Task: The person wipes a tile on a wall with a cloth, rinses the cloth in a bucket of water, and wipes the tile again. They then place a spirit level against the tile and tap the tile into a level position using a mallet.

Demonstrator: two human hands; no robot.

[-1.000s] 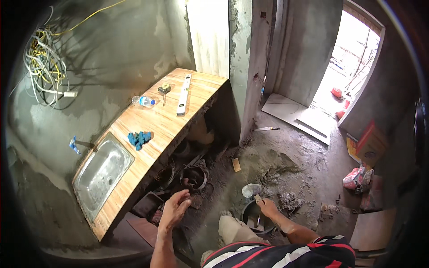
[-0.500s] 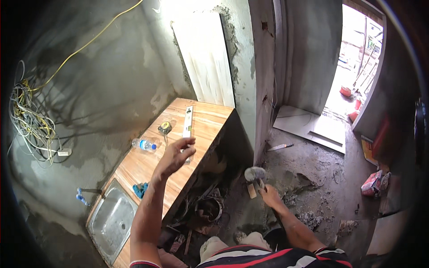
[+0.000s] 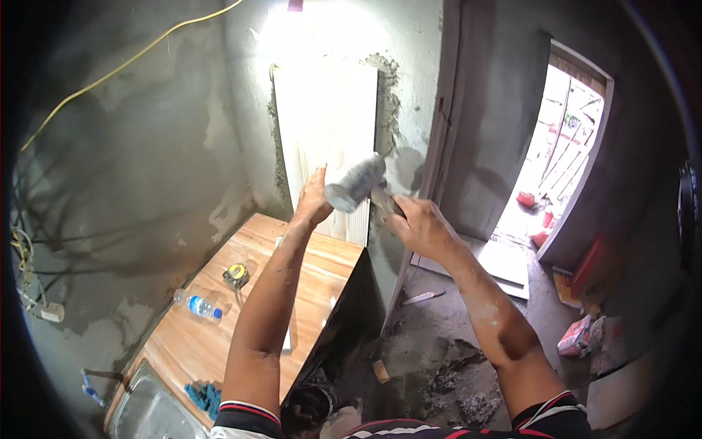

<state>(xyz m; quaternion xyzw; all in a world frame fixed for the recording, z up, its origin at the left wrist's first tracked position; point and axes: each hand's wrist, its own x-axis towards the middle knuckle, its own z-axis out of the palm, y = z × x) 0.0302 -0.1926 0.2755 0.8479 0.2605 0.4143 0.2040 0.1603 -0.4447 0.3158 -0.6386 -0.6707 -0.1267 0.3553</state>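
My right hand (image 3: 420,228) is wrapped round the handle of a grey mallet (image 3: 357,181), its thick cylindrical head raised in front of the wall. Left of the head, my left hand (image 3: 314,197) is open, fingers stretched upward and seemingly against the white tile panel (image 3: 325,110); contact is hard to confirm. This tall panel stands against the wall with rough mortar along its sides. Below it is a wood-patterned countertop (image 3: 256,238). My left forearm partly covers a spirit level (image 3: 288,340) lying there.
A yellow tape measure (image 3: 235,274), a water bottle (image 3: 197,304) and a teal cloth (image 3: 203,397) lie on the counter near a steel sink (image 3: 157,406). Rightward, a putty knife (image 3: 423,298) and mortar rubble (image 3: 468,377) are on the floor before a bright doorway (image 3: 559,146).
My left hand has gone from above the spirit level to the tile panel. My right hand has lifted the mallet from low near the floor to panel height. The view has tilted up.
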